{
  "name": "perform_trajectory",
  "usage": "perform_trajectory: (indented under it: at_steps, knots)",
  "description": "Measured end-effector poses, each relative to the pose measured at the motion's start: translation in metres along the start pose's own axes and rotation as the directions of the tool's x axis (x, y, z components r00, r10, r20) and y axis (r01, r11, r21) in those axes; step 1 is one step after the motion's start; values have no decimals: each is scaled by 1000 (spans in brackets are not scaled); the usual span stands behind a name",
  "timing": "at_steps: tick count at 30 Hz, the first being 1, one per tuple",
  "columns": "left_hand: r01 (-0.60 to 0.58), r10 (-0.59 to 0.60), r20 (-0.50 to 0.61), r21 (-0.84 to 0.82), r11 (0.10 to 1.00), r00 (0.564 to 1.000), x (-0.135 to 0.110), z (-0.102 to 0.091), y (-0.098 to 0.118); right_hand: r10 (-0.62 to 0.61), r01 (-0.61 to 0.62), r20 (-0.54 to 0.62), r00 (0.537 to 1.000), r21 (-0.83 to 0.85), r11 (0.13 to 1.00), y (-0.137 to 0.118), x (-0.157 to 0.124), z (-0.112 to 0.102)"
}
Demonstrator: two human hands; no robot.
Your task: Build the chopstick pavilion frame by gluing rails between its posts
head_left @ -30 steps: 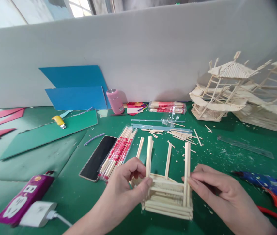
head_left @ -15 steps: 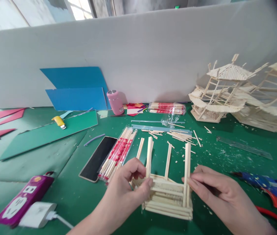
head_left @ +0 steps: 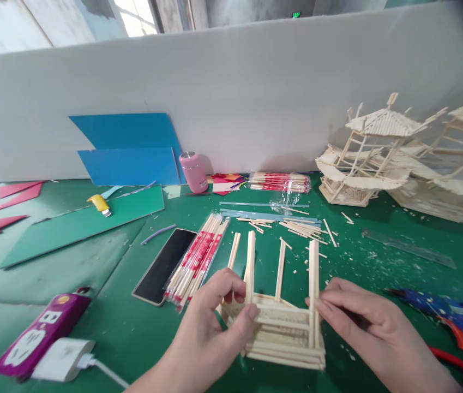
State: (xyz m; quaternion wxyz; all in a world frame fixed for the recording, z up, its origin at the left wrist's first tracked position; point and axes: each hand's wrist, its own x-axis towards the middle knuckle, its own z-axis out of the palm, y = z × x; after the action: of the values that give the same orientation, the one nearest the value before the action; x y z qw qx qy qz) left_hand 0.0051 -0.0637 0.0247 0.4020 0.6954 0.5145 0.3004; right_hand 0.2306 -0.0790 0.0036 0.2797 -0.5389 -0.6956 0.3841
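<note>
A small frame of wooden sticks (head_left: 284, 357) stands in front of me, with a low railed base and several upright posts. My left hand (head_left: 212, 327) closes thumb and fingers around the front left post (head_left: 251, 256), low down near the rails. On the opposite side, my right hand (head_left: 364, 322) pinches the front right post (head_left: 313, 267) between thumb and fingertips. Part of the frame's left side is hidden behind my left hand.
Left of the frame lie wrapped chopsticks (head_left: 200, 256), a phone (head_left: 163, 267) and a white charger (head_left: 63, 357). Cut sticks (head_left: 302, 228) lie beyond it. A blue glue gun (head_left: 448, 314) rests at right, below a clear ruler (head_left: 409, 248). Stick pavilion models (head_left: 362, 164) stand behind.
The frame's front base edge appears slightly farther right and lower, with its front left post a little more upright. Both hands keep their grip on the posts.
</note>
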Motion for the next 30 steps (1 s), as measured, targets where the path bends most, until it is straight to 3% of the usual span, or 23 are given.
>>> perform_trajectory:
  at_steps: [5,30]
  knots:
    - [49,-49,5,17,999,999,1,-1,5,-3,3,4,1000,5,1000,0,1,1]
    - [64,-65,26,52,997,998,-2,-1,4,10,-9,-30,999,29,1000,-15,0,-1]
